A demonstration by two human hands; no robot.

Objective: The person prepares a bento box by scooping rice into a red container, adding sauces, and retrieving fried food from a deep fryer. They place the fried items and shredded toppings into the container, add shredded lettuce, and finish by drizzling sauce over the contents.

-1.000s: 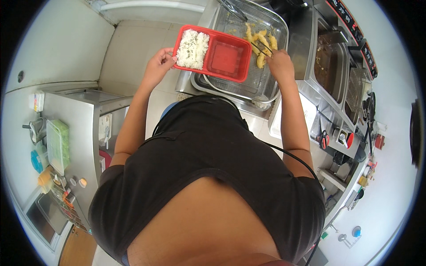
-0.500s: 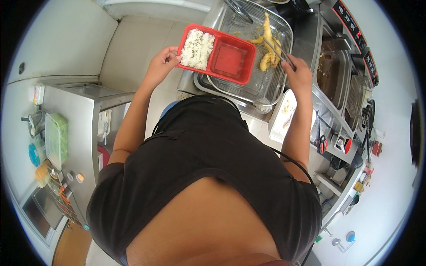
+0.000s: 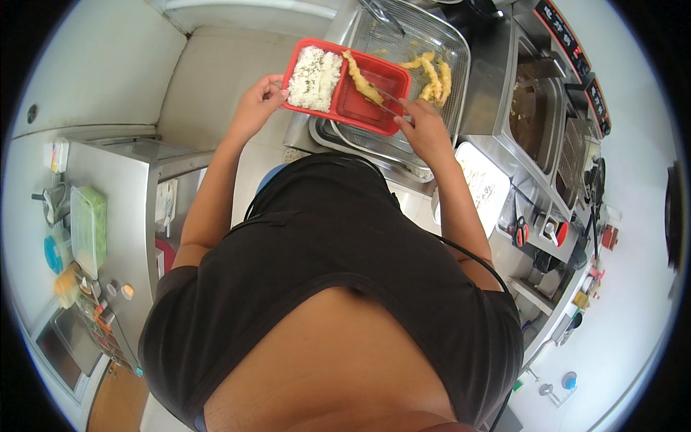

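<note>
left hand (image 3: 258, 108) gripping the left edge of the red two-compartment tray (image 3: 374, 106), fingers curled over its rim, holding it above the near-left corner of the metal draining pan (image 3: 453, 43). white rice (image 3: 317, 68) filling the tray's left compartment. right hand (image 3: 425, 129) pinching thin tongs (image 3: 389, 97), their tips closing on a battered fried piece (image 3: 362, 81) lying in the right compartment. more fried pieces (image 3: 434, 75) resting on the wire rack toward the pan's right edge. fryer vat (image 3: 531, 119) standing just beside the pan, right side.

Commercial kitchen: steel counters (image 3: 129, 187), deep fryer (image 3: 536, 115), wire draining tray (image 3: 403, 43).
</note>
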